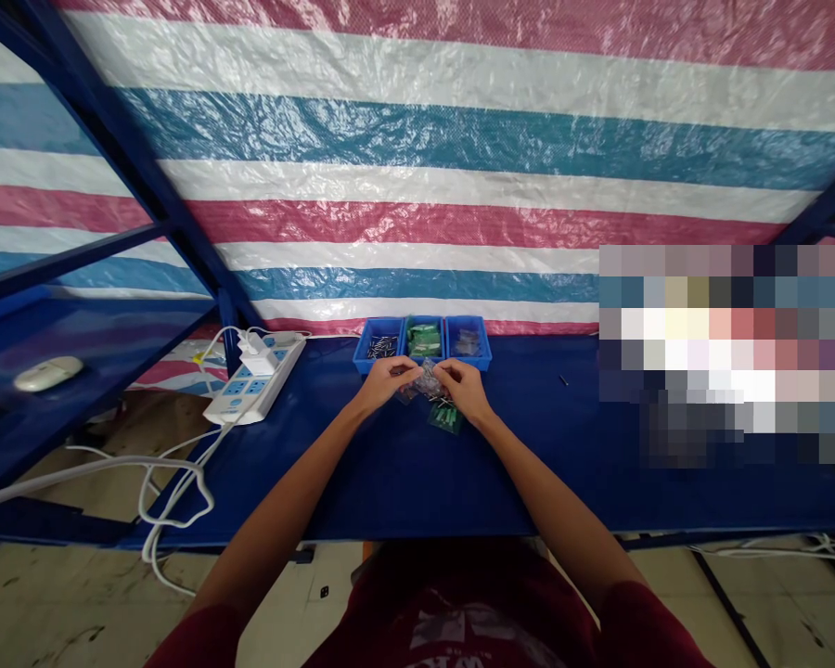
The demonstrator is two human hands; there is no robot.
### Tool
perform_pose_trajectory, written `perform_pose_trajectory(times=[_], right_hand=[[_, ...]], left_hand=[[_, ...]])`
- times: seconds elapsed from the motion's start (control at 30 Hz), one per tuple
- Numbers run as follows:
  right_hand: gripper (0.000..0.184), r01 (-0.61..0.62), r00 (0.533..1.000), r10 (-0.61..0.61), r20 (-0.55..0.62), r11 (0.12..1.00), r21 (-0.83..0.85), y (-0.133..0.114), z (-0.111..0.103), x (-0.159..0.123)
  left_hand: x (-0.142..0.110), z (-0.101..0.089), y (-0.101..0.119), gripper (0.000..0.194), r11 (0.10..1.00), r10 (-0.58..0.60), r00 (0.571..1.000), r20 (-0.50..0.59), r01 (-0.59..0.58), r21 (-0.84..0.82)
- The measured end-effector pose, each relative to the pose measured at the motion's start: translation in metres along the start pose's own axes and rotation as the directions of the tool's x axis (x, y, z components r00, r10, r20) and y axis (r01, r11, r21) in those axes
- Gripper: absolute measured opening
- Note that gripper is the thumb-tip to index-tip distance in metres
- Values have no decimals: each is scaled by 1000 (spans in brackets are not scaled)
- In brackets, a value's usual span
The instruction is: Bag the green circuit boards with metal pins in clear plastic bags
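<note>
Between my hands is a small clear plastic bag [428,380], pinched from both sides. My left hand [384,380] closes thumb and fingers on its left edge, and my right hand [466,388] grips the right edge. Just below the bag lie a few small screw-like pieces [443,402], partly hidden by it. A packet with green contents [445,419] rests on the blue table [417,492] under my right hand. Behind my hands stand three joined blue bins: the left bin [362,360] holds dark screws, the middle bin [424,322] green packets, the right bin [485,351] clear bags.
A white power strip [254,385] with a plug and loose white cables [173,501] sits at the left. One small screw-like piece [563,380] lies to the right. A pixelated area covers the far right. Striped sheeting [424,223] hangs behind; a mouse [48,373] rests on the left table.
</note>
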State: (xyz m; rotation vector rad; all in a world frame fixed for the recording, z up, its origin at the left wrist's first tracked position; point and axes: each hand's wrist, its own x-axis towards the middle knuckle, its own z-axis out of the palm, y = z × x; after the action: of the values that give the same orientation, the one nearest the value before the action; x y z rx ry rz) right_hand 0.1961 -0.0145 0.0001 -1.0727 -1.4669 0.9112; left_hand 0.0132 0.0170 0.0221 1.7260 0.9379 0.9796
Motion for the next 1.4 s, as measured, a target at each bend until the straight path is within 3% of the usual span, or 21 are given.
perform_pose_trajectory(times=[0.1, 0.2, 0.27, 0.4, 0.53, 0.67, 0.8, 1.17, 1.4], right_hand=[[37, -112, 991, 101, 91, 986, 120, -1, -6, 6], [42, -125, 977, 166, -133, 955, 270, -2, -13, 11], [48, -144, 948, 223, -229, 938, 316, -3, -18, 13], [49, -186, 916, 257, -308, 953, 241, -5, -23, 12], [31, -161, 932, 153, -330, 987, 2, -6, -24, 10], [23, -114, 947, 59, -316, 981, -158, -4, -23, 9], [21, -79, 955, 13, -296, 974, -214, -2, -21, 8], [24, -25, 978, -21, -205, 975, -220, 2, -15, 5], [27, 31, 990, -63, -126, 969, -244, -2, -14, 3]], left_hand=[[-2, -1, 3, 39, 998, 13, 996, -91, -6, 69], [-3, -3, 5, 39, 967, 111, 968, -223, -54, 249], [-2, -6, 4, 38, 913, 182, 957, -225, -80, 400], [0, -10, -2, 27, 801, 227, 972, -68, -146, 581], [-3, -3, -4, 22, 775, 200, 971, 127, -236, 586], [-10, 12, -2, 32, 771, 211, 904, 371, -387, 506], [-12, 21, -5, 29, 734, 216, 827, 519, -488, 473], [-8, 6, -8, 16, 659, 171, 838, 519, -489, 572], [-7, -3, -6, 19, 675, 151, 884, 442, -419, 607]])
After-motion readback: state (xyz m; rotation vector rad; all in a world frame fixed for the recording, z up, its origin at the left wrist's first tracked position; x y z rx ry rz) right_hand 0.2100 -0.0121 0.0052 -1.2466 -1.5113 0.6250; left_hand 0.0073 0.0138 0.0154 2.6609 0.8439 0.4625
